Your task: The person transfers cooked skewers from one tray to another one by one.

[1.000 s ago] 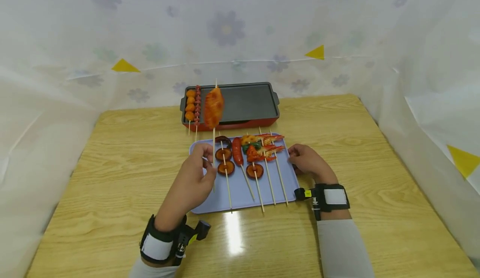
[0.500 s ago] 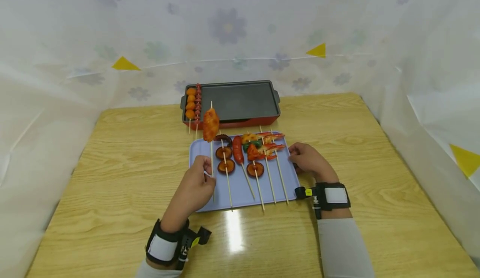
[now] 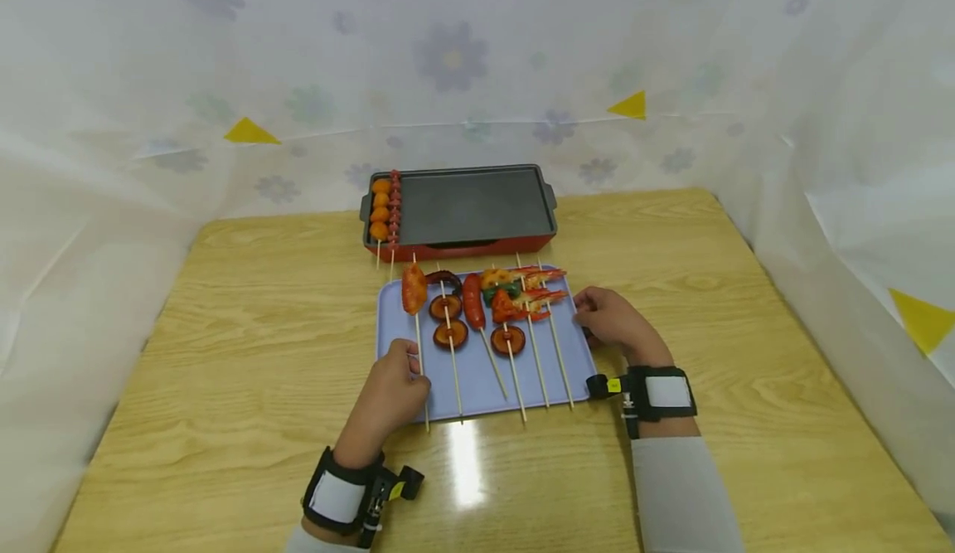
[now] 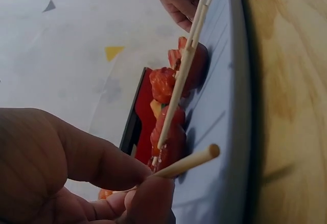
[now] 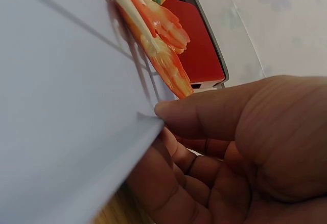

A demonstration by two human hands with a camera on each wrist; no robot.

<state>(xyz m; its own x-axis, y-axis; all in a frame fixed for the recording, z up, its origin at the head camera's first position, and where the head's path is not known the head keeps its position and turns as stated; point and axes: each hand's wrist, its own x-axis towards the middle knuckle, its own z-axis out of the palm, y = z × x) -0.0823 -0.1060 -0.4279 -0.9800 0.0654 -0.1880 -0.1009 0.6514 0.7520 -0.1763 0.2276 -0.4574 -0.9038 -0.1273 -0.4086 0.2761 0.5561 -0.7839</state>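
Lowered skewer [image 3: 414, 312] flat on tray [image 3: 477, 387], food end away, left hand [image 3: 391, 387] pinching stick

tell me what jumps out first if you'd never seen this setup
The lilac tray of skewers mid-table draws the eye: mushrooms, a sausage, shrimp. The left hand pinches the stick of a chicken skewer at the tray's left side, while the right hand grips its right edge. Behind stands a dark griddle with two skewers at its left end.
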